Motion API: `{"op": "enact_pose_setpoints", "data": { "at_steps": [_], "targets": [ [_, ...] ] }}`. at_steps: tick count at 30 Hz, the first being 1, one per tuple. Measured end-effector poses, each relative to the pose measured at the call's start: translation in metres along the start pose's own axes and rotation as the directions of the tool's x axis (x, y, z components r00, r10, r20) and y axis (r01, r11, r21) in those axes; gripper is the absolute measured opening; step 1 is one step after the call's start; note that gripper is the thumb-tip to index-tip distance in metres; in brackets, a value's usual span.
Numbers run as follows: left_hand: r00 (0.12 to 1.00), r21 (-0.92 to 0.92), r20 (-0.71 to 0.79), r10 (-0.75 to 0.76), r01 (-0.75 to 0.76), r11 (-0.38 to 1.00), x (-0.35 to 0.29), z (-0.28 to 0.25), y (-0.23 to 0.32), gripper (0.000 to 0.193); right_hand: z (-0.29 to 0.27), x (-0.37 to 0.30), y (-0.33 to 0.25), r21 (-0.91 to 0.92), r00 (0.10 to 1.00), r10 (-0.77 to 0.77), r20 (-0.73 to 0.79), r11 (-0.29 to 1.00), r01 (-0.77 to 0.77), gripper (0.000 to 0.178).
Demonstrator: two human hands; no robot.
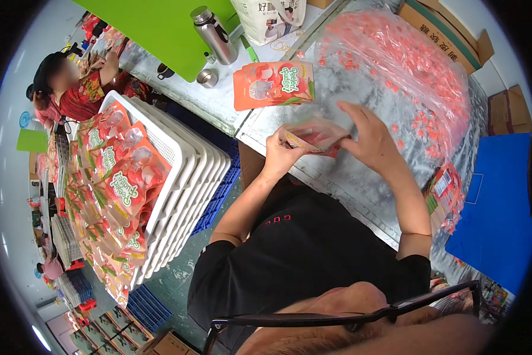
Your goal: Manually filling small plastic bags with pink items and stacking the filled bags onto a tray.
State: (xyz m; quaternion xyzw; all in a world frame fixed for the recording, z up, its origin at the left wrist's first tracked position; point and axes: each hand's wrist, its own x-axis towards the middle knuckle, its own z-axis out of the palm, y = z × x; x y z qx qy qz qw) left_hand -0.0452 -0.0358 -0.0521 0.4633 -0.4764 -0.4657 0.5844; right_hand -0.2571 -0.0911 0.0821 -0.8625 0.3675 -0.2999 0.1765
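My left hand [282, 155] grips the near left edge of a candy pouch [318, 137], its thumb pressed against the side. The pouch is tilted and its mouth gapes; what lies inside cannot be made out. At its right edge is my right hand [372, 142], with fingers stretched out and the thumb next to the pouch's rim. Whether that thumb touches the rim is unclear. A second red-orange pouch [273, 86] lies flat on the grey marbled table beyond my hands. Small red wrapped candies [423, 124] are scattered to the right of my right hand.
A large clear bag of red candies [390, 53] spreads over the far right. White stacked trays [186, 177] stand at left, topped with filled-looking pouches [121, 183]. A steel flask [215, 35], blue board [494, 207] and cardboard box [440, 29] surround the table. Another person [70, 89] sits far left.
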Motion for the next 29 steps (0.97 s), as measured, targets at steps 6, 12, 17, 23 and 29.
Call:
{"op": "enact_pose_setpoints", "data": {
  "at_steps": [6, 12, 17, 23, 29],
  "targets": [
    [0.997, -0.166, -0.034, -0.063, 0.057, 0.984, 0.003, -0.008, -0.001, 0.016, 0.05, -0.023, 0.046, 0.472, 0.898, 0.387, 0.212, 0.764, -0.44, 0.018],
    [0.99, -0.287, 0.028, -0.139, 0.141, 0.947, 0.0, -0.02, -0.009, 0.019, 0.077, -0.038, 0.067, 0.57, 0.91, 0.376, 0.176, 0.714, -0.406, 0.019],
    [0.986, -0.367, 0.04, -0.163, 0.166, 0.915, -0.001, -0.009, -0.006, 0.019, 0.087, -0.038, 0.056, 0.815, 0.886, 0.398, 0.238, 0.415, -0.405, 0.014],
    [0.959, -0.354, 0.183, -0.215, 0.269, 0.896, -0.001, -0.017, -0.014, 0.022, 0.098, -0.047, 0.064, 0.856, 0.909, 0.331, 0.253, 0.362, -0.37, 0.019],
    [0.965, -0.423, 0.148, -0.214, 0.258, 0.869, -0.002, -0.022, -0.014, 0.022, 0.112, -0.041, 0.07, 0.867, 0.897, 0.328, 0.297, 0.301, -0.397, 0.02]
  ]
}}
